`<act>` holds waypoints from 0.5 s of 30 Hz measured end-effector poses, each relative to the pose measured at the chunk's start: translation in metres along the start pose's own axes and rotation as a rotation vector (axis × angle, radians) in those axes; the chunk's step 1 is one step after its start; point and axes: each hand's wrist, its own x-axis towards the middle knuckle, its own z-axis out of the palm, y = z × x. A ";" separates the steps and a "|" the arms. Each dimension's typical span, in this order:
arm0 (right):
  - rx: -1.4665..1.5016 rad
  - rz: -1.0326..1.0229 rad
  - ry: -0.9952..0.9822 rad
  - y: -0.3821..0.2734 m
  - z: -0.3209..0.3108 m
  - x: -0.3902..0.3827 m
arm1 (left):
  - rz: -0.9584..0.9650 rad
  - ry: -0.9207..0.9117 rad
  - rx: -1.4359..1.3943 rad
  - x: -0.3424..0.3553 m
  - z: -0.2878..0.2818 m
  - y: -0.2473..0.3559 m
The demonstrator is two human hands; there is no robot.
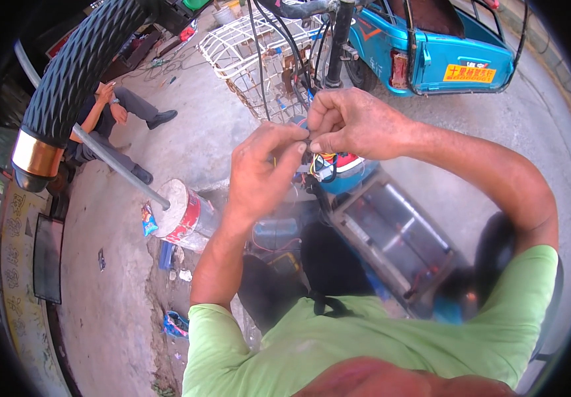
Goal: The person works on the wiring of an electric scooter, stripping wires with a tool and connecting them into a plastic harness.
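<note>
My left hand and my right hand meet at the centre of the view, fingertips pinched around a small piece that I cannot make out. Just below them is a bundle of yellow, black and other coloured wires over a blue body part with red trim. Black cables hang down from the bike's handlebar stem behind my hands. A white wire basket stands beyond them. An open metal box with dark blocks inside lies below my right forearm.
A black handlebar grip juts in at upper left. A turquoise tricycle stands at upper right. A seated person is at the left. A concrete-filled bucket with a metal pole stands left of my forearm. A sign board lines the left edge.
</note>
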 end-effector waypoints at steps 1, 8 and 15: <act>-0.006 -0.024 -0.001 -0.001 0.000 0.000 | -0.044 0.011 -0.058 -0.001 0.000 0.000; 0.027 -0.062 0.001 -0.009 0.003 -0.002 | 0.027 0.046 -0.067 0.000 -0.006 -0.011; 0.117 -0.068 0.060 -0.007 0.011 -0.003 | -0.238 -0.045 -0.619 -0.012 0.009 -0.023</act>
